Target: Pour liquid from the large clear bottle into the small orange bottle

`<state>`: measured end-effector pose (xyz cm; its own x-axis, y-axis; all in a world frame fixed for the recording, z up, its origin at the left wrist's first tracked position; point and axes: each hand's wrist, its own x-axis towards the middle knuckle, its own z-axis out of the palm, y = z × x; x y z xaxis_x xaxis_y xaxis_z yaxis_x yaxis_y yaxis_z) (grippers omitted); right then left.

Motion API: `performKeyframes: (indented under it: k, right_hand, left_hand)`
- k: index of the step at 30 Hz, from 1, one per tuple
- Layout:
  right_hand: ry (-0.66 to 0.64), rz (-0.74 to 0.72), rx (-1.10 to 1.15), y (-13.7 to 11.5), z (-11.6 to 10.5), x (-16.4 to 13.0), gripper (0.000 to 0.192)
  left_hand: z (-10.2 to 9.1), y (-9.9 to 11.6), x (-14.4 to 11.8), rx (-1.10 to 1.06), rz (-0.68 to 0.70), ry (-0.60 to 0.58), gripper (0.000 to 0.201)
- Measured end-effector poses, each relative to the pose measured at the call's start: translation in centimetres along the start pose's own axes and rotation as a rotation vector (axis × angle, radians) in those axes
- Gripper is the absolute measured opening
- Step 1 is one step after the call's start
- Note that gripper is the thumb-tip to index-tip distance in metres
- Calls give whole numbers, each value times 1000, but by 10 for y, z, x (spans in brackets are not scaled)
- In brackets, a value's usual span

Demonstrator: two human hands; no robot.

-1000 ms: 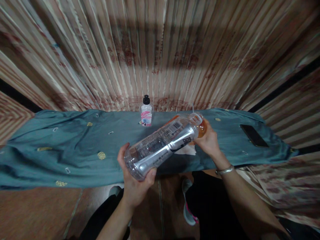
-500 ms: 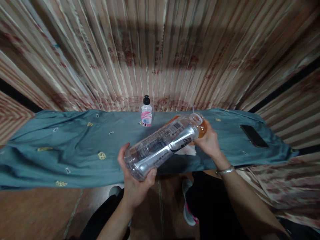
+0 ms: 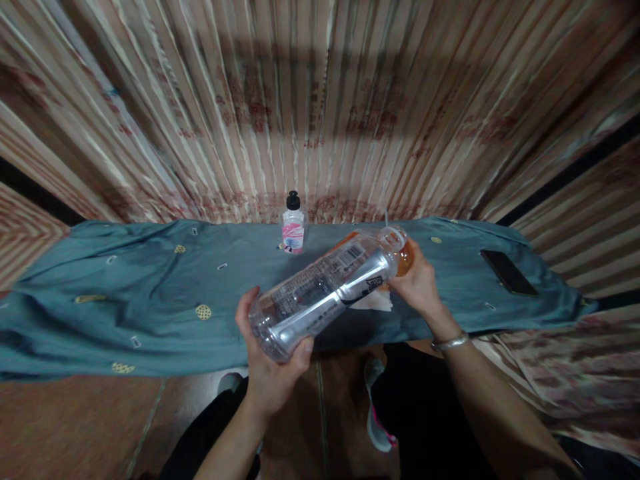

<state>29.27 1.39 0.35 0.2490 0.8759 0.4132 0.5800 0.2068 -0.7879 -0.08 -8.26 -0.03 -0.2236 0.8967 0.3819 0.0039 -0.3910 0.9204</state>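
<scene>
Staying put: left fingers point(image 3: 243, 308) gripping tilted clear bottle point(image 3: 320, 293), right fingers point(image 3: 417, 256) round orange container point(image 3: 405, 260).

Room for my L hand point(image 3: 270, 380) over cloth point(image 3: 155, 283), mid-L of frame; small btl point(image 3: 293, 235) blocks near ctr, phone point(image 3: 509, 272) mid-R.

Curtain point(image 3: 320, 100): striped, red-printed, beyond the fingers point(image 3: 244, 308).
Cloth point(image 3: 155, 287): teal, yellow-patterned, spread beneath the fingers.
Floor point(image 3: 75, 420): brown, tiled, below the fingers.
Light: dim.
</scene>
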Motion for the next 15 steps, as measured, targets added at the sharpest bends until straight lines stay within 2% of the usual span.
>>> performKeyframes:
  k: [15]
  right_hand:
    - [2,3,-19,1,1,0,95]
  left_hand:
    - [0,-1,0,13,2,-8,91]
